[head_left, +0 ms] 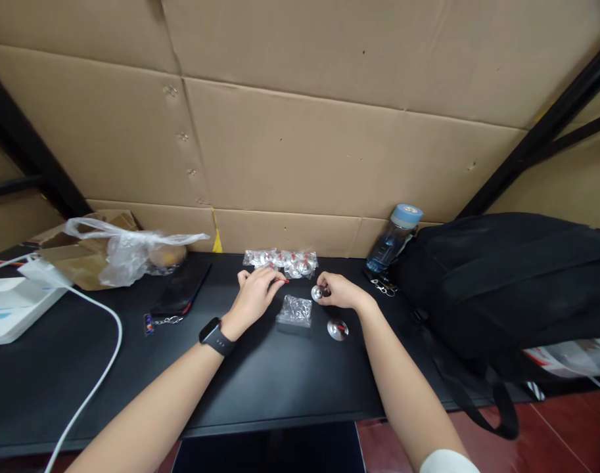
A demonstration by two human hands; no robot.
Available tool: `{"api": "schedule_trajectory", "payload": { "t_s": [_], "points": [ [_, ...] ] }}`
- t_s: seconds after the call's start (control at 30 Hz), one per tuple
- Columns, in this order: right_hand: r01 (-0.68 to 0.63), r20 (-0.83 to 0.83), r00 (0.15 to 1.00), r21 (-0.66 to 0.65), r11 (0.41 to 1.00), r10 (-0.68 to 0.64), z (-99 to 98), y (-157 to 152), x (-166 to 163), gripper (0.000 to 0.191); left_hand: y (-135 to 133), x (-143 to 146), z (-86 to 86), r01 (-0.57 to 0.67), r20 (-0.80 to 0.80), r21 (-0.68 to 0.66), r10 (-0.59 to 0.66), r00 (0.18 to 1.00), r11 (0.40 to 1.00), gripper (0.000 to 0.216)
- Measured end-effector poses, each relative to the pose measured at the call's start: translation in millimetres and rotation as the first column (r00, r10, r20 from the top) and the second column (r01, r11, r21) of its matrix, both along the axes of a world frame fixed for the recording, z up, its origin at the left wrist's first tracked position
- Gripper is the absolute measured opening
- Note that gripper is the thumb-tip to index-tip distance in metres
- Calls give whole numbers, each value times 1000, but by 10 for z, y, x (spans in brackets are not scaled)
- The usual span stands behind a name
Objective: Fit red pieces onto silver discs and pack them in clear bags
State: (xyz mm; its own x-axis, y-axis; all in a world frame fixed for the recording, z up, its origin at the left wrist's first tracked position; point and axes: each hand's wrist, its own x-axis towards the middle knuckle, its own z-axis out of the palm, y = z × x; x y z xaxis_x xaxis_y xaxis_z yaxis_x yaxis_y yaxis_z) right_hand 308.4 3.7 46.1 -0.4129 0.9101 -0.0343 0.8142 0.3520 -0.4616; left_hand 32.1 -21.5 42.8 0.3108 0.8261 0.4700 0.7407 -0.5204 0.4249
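My left hand (254,294), with a black smartwatch (215,337) on the wrist, rests on the black table (260,374), its fingers pinched on a small red piece by a pile of clear packets with red and silver parts (282,261). My right hand (340,291) is closed on a small shiny metal ball part (317,293). Between the hands lies a clear plastic packet (294,310). A shiny metal dome (338,329) sits on the table just below my right hand.
A blue-lidded water bottle (392,242) and a big black backpack (507,289) stand at the right, keys (383,286) beside them. At the left are a dark phone (179,294), a keychain (156,322), a plastic bag on cardboard (125,253), a white box (14,305) and a white cable (100,368). Cardboard wall behind.
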Motion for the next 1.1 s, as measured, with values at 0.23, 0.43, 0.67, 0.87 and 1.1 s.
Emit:
{"api": "schedule_trajectory", "payload": {
  "t_s": [0.23,0.43,0.67,0.87,1.1],
  "points": [
    [-60,40,998,68,996,58,-4,-52,-28,56,-14,0,19,-40,-3,15,40,999,999,25],
    [-13,-5,1000,140,990,13,78,-66,-31,49,-66,32,34,-22,-2,22,22,1000,1000,26],
    [88,-615,775,332,939,145,224,-371,-520,49,-119,125,42,121,303,-91,-88,949,989,24],
    [121,-691,709,321,939,145,142,-452,-735,41,-159,162,54,142,409,-37,-115,905,989,19],
    [85,-776,618,223,971,124,73,-450,-746,39,-185,163,50,59,377,-21,-47,925,998,16]
  ]
}}
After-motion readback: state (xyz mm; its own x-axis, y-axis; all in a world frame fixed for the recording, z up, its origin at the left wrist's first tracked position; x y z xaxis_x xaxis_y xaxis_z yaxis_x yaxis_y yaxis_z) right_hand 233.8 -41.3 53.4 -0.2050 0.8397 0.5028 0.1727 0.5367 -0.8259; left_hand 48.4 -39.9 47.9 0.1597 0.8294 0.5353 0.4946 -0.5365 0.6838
